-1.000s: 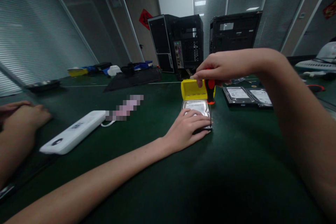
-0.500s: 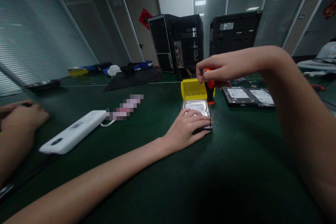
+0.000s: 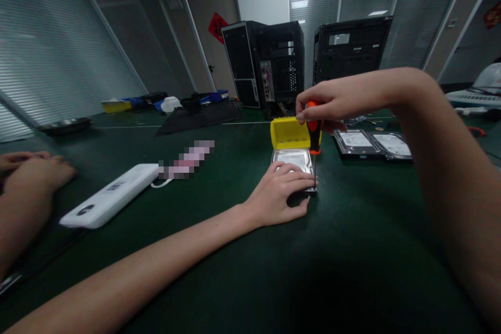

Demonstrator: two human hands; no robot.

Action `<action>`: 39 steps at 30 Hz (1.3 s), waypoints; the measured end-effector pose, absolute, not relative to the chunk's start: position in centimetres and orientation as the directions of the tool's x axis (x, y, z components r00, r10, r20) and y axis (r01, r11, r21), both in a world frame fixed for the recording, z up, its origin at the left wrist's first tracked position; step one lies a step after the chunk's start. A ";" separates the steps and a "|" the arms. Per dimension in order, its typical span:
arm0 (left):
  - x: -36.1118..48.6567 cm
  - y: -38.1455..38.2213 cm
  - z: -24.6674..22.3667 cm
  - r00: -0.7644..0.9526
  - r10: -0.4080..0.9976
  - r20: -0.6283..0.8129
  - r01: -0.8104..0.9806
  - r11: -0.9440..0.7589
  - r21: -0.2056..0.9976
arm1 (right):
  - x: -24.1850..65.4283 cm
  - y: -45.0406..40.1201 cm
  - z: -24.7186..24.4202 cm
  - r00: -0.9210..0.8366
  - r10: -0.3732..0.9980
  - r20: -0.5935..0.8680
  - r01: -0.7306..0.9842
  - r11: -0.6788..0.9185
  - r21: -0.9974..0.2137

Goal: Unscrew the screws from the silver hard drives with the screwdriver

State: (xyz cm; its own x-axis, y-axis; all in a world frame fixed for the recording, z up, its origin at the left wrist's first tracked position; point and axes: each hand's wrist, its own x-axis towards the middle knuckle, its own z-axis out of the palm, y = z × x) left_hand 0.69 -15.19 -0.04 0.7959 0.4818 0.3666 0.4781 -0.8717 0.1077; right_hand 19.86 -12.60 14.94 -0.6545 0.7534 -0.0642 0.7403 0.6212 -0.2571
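Left hand (image 3: 282, 194) spread over hard drive (image 3: 290, 157) | right hand (image 3: 327, 108) grips upright red-and-black screwdriver (image 3: 314, 136) | tip apparently at drive's near-right corner | yellow case (image 3: 287, 128) just beyond | two labelled drives (image 3: 355, 139) rightward

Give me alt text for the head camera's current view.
A person's right hand holds a red-and-black screwdriver upright at the near right corner of a hard drive, with the left hand resting on the drive. Behind it on the green table is a yellow box; two more hard drives lie to the right, another person's hands at left.
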 end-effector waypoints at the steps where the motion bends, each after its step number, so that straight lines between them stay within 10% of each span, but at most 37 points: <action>1: 0.7 -15.2 0.0 0.795 0.483 0.367 0.478 -0.871 0.110 | 19.9 -12.6 14.9 -0.655 0.753 -0.066 0.740 0.621 -0.258; 39: -0.2 -14.9 0.3 0.831 0.420 0.365 0.451 -0.892 0.000 | 20.0 -12.4 15.0 -0.618 0.779 -0.105 0.774 0.580 -0.252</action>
State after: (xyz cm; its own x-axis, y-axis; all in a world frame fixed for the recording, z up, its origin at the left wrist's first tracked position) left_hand -0.23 -14.90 0.29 0.8308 0.4200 0.3653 0.4513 -0.8924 -0.0005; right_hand 20.00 -12.41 14.96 -0.6181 0.7791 -0.1050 0.7744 0.5805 -0.2515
